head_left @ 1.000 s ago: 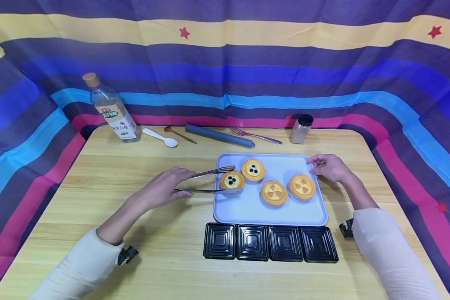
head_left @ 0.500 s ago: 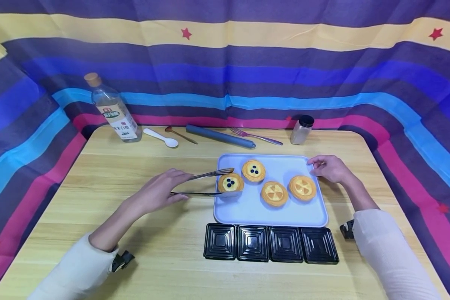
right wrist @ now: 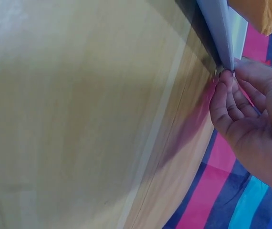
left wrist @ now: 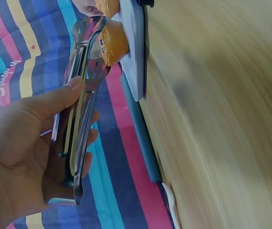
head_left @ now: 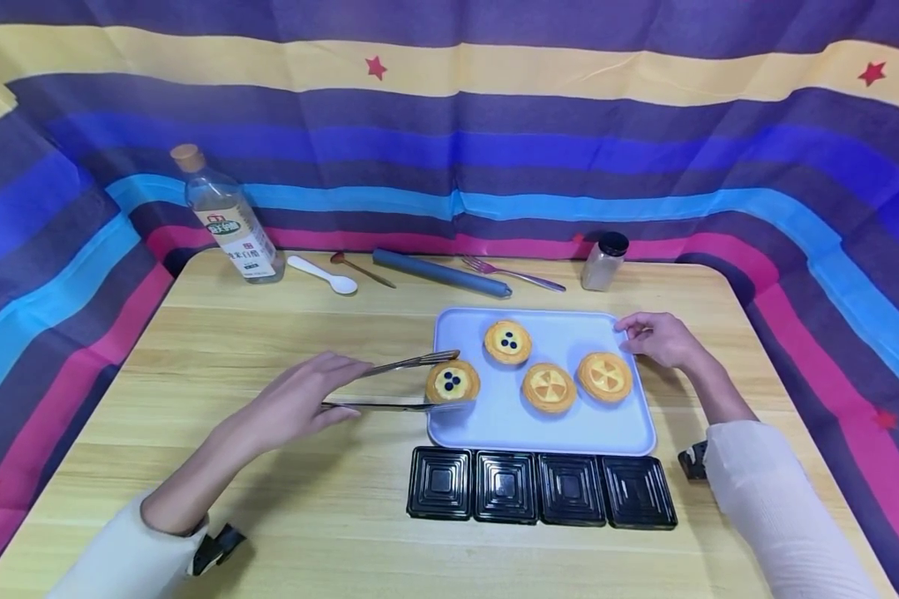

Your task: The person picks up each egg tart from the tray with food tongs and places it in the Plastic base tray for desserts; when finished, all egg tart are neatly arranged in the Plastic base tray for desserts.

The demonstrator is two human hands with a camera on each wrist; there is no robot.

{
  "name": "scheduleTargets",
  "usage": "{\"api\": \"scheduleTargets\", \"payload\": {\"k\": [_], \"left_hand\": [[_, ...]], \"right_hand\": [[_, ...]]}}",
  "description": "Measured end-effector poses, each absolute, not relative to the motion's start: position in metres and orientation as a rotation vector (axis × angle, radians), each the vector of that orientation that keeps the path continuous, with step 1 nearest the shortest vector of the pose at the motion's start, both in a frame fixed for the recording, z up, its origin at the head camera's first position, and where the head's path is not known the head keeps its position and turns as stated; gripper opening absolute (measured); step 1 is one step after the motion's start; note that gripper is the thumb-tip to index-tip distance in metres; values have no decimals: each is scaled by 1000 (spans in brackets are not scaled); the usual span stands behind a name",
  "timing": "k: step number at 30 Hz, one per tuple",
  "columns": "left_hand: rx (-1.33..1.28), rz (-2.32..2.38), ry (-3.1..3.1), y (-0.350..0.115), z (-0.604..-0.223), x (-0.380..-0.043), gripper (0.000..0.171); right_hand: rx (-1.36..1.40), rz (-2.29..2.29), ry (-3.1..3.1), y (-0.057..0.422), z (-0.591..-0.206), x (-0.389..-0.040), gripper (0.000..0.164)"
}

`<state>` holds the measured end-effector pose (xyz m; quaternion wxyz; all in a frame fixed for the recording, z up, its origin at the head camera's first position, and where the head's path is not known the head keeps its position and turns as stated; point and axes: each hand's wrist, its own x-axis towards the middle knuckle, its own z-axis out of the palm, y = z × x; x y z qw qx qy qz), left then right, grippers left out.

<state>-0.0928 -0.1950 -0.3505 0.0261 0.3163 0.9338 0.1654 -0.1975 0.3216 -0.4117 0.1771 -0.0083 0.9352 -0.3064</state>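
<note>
My left hand (head_left: 300,399) grips metal tongs (left wrist: 74,119); in the left wrist view the thumb presses one arm and the fingers curl round the other. Between the tongs' tips is a tart with three dark berries (head_left: 453,383), which overlaps the left rim of the pale blue tray (head_left: 487,428) in the head view. Thumb and fingers of my right hand (head_left: 659,337) pinch the tray's edge (right wrist: 225,45) near its far right corner. A second berry tart (head_left: 507,342) and two tarts with wedge-shaped toppings (head_left: 548,387) lie on the tray.
Several black square plastic containers (head_left: 505,485) stand in a row before the tray. Along the table's back are a clear bottle (head_left: 243,237), white spoon (head_left: 322,274), small wooden-handled spoon (head_left: 363,270), blue-grey rod (head_left: 442,273), fork (head_left: 513,272) and black-lidded jar (head_left: 603,262). A striped cloth hangs behind.
My left hand, with the tongs and the berry tart, has moved left and nearer to me, bringing the tart over the tray's left rim. The right hand has stayed at the tray's edge.
</note>
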Motion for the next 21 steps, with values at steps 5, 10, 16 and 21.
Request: {"api": "scheduleTargets", "payload": {"k": [5, 10, 16, 21], "left_hand": [[988, 489, 2903, -200, -348, -82, 56], [1047, 480, 2932, -203, -347, -67, 56], [1166, 424, 2985, -206, -345, -50, 56], [1201, 397, 3018, -209, -346, -36, 56]], "right_hand": [[-20, -865, 2649, 321, -412, -197, 33], [-28, -869, 2657, 321, -413, -197, 33], [-63, -887, 2683, 321, -413, -199, 33], [-57, -877, 2683, 320, -412, -199, 33]]}}
